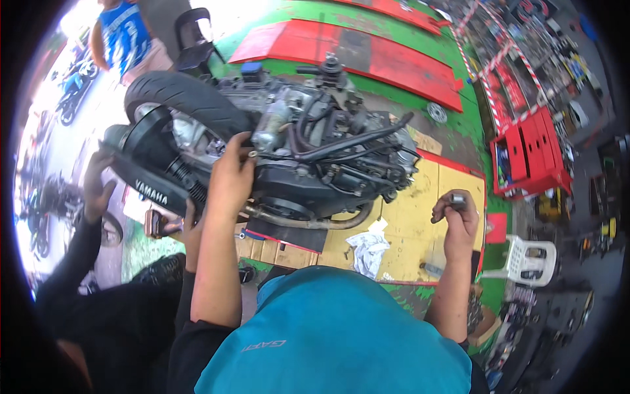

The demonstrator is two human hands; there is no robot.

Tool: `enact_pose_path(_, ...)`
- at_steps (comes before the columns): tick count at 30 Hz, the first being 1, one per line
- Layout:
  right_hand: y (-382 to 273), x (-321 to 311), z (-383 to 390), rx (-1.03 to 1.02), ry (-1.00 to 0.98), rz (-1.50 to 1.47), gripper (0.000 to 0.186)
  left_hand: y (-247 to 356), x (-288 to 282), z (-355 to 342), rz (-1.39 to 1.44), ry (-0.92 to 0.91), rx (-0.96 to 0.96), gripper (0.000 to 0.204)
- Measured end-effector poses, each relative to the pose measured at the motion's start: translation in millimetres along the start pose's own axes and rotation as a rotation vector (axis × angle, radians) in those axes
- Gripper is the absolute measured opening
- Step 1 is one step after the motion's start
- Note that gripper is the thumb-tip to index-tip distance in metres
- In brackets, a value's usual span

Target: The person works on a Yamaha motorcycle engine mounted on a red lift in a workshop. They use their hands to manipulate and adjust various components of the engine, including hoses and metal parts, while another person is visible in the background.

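Yellow-topped platform [426, 180], with a dark engine assembly [308, 180] lying on it.
A wheel [190, 98] stands at the engine's far left; nearer, a black muffler [141, 174] is touched by a co-worker's hand [98, 180]. The person's left hand [233, 167] is at the engine's left part, beside the muffler, fingers bent and narrowly spaced; whether it grips anything, I cannot tell. Over the platform's right side, the right hand [459, 217] holds a small metal cylinder [457, 198] in curled fingers.
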State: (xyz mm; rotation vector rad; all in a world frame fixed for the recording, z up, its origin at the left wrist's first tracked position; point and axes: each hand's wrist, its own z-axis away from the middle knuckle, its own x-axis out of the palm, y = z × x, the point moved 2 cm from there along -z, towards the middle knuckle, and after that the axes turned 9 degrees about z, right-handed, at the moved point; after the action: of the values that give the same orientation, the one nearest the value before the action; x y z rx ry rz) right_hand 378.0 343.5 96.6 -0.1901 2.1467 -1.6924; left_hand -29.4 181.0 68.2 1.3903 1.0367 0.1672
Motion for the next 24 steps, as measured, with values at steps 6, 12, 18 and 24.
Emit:
enact_pose_path(6,60,-44,43,0.199,0.228,0.026,0.025,-8,1,-11,0.025,-0.061,0.043,0.054)
enact_pose_path(12,118,-115,93,0.358,0.6,-0.209,0.029,-36,-1,-18,0.1,-0.111,0.083,0.06)
enact_pose_path(18,147,-180,142,0.462,0.998,-0.294,0.021,-40,-9,-29,0.051,-0.098,0.107,0.056)
enact_pose_path(24,179,-194,161,0.647,0.907,-0.22,0.025,-52,-29,-35,-0.06,-0.066,0.101,0.055)
